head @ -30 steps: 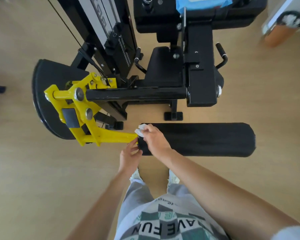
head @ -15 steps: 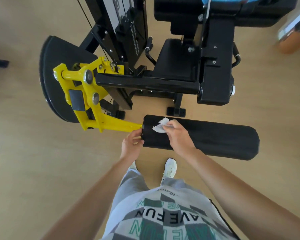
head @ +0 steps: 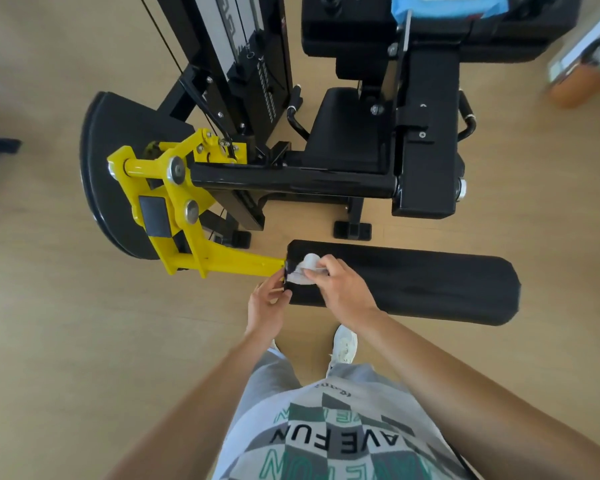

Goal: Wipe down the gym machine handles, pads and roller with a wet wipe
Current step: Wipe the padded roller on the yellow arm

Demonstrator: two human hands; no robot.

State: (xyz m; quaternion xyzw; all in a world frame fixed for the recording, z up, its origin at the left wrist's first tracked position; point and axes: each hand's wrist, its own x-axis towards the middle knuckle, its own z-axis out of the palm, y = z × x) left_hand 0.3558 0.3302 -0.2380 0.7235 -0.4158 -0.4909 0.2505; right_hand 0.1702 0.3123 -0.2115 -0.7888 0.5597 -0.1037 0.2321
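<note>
A long black foam roller (head: 430,285) lies crosswise in front of me on a yellow lever arm (head: 222,261). My right hand (head: 343,289) holds a crumpled white wet wipe (head: 303,270) against the roller's left end, on its top. My left hand (head: 269,306) grips the left end face of the roller where it meets the yellow arm. Beyond the roller are the black seat pad (head: 347,133) and two black side handles (head: 293,112) (head: 466,116).
A blue wet-wipe pack (head: 447,5) lies on the upper pad (head: 361,32) at the back. The weight stack (head: 243,64) and a black quarter-round cam plate (head: 111,174) stand to the left. An orange bin (head: 586,74) stands at the right. The floor is light wood.
My right hand slid the wipe a little right along the roller top, then drew back to its left end. My left hand stayed at the roller's end.
</note>
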